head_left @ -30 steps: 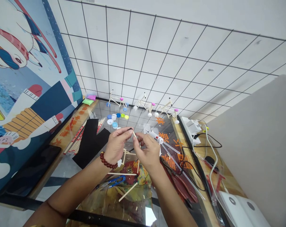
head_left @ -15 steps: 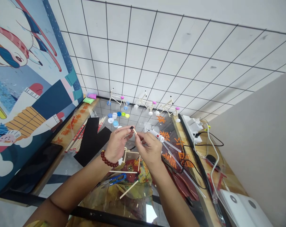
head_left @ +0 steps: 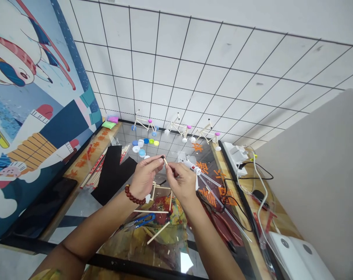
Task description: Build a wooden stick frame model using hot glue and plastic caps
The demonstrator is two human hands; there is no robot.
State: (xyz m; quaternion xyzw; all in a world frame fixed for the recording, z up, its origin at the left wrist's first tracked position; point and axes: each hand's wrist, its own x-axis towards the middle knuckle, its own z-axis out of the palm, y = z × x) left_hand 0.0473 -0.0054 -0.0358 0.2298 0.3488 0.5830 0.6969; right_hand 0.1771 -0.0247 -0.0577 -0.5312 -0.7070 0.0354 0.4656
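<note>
Between my two hands is a short pale wooden stick (head_left: 165, 161) with a black tip. My left hand (head_left: 145, 175), with a beaded bracelet at the wrist, pinches the black end. The lower part of the stick sits in the fingertips of my right hand (head_left: 182, 179). Under them, a frame of joined sticks (head_left: 161, 187) lies on the glass tabletop, partly hidden by my hands. Blue-handled snips (head_left: 145, 220) and a loose stick (head_left: 158, 233) are closer to me. A white glue gun (head_left: 191, 165) lies just beyond my right hand.
Three small stick-built bicycles (head_left: 179, 126) stand along the back edge. Coloured bottle caps (head_left: 142, 153), black sheet pieces (head_left: 114, 171) and bundled sticks (head_left: 96, 171) lie at left. Red-handled pliers (head_left: 221, 223), glue sticks (head_left: 237, 223) and cables (head_left: 264, 182) are at right.
Both hands stay together on the stick with only slight finger movement. The stick is tilted a little differently. The view has shifted slightly.
</note>
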